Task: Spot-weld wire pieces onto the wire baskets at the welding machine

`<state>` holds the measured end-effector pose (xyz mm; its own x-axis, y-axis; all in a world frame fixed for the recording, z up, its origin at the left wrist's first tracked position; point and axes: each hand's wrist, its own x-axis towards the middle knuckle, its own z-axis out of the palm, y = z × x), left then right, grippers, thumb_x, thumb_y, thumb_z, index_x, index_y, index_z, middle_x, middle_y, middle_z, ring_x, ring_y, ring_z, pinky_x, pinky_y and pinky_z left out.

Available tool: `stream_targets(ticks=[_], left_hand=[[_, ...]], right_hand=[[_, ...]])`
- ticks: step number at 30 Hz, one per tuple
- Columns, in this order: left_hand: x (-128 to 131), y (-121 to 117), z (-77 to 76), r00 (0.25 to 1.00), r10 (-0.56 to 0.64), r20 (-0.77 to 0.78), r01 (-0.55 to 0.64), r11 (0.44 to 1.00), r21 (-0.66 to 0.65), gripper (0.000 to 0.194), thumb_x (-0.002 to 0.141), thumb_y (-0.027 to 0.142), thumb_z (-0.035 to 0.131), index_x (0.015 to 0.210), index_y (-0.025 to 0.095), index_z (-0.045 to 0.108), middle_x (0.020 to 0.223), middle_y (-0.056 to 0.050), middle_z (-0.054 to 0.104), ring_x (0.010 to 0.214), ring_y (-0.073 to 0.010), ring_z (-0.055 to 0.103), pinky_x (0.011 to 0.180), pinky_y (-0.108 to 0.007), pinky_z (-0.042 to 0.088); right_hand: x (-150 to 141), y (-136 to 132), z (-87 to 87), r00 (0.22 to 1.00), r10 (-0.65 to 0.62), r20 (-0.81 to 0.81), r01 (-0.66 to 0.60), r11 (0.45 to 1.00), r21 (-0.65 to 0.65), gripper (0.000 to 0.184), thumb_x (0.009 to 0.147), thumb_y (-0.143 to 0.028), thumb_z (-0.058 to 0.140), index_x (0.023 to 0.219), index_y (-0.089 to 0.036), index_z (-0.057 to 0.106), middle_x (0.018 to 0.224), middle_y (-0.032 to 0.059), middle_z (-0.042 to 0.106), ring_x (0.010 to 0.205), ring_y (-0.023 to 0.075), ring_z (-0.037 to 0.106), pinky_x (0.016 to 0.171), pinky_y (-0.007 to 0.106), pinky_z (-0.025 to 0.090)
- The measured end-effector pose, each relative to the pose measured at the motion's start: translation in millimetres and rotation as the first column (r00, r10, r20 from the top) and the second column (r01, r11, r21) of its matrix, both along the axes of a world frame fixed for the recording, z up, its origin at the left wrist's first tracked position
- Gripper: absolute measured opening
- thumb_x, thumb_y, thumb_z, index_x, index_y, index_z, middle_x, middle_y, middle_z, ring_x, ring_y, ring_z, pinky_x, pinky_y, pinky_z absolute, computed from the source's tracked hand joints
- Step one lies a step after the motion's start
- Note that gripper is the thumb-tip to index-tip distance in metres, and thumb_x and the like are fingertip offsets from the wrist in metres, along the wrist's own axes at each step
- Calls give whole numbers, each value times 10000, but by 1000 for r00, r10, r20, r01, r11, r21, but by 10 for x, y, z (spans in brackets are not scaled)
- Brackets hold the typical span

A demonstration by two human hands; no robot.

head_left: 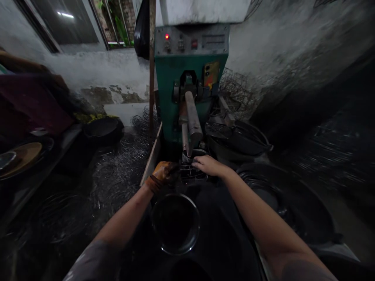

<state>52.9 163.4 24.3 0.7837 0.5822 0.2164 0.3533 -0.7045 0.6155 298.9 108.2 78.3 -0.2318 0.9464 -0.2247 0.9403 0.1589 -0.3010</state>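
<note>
A wire frame [193,171] of thin dark metal rods sits below the arms of a green spot-welding machine [166,93]. My left hand [165,172], in an orange-brown glove stained dark, is closed at the frame's left side; its fingertips are lost in shadow. My bare right hand [209,165] pinches the frame's upper right part, close under the tip of the machine's upper arm [193,117]. Nearer to me, a shiny metal ring [197,224] lies on a dark surface between my forearms.
Tangled wire pieces [117,168] are heaped at the left beside a wooden board [152,156]. Dark basins [249,136] with wire parts stand at the right, along with stacked rings [263,191]. A phone [211,73] is fixed to the machine, whose red light [166,36] is lit.
</note>
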Motion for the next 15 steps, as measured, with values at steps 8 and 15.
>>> stream_targets(ticks=[8, 15], left_hand=[[-7, -123, 266, 995, 11, 98, 27, 922, -386, 320, 916, 449, 664, 996, 168, 796, 888, -83, 741, 777, -208, 650, 699, -275, 450], [29, -131, 246, 946, 278, 166, -62, 658, -750, 388, 777, 527, 811, 919, 166, 790, 855, -58, 749, 797, -213, 663, 687, -275, 492]], right_hand=[[-35, 19, -1, 996, 2, 86, -2, 1000, -1, 272, 1067, -294, 509, 1140, -168, 738, 1111, 114, 777, 1036, 249, 717, 816, 279, 452], [-71, 35, 119, 990, 26, 140, -28, 1000, 10, 293, 1078, -299, 490, 1201, -157, 715, 1162, 125, 767, 1088, 257, 710, 847, 283, 454]])
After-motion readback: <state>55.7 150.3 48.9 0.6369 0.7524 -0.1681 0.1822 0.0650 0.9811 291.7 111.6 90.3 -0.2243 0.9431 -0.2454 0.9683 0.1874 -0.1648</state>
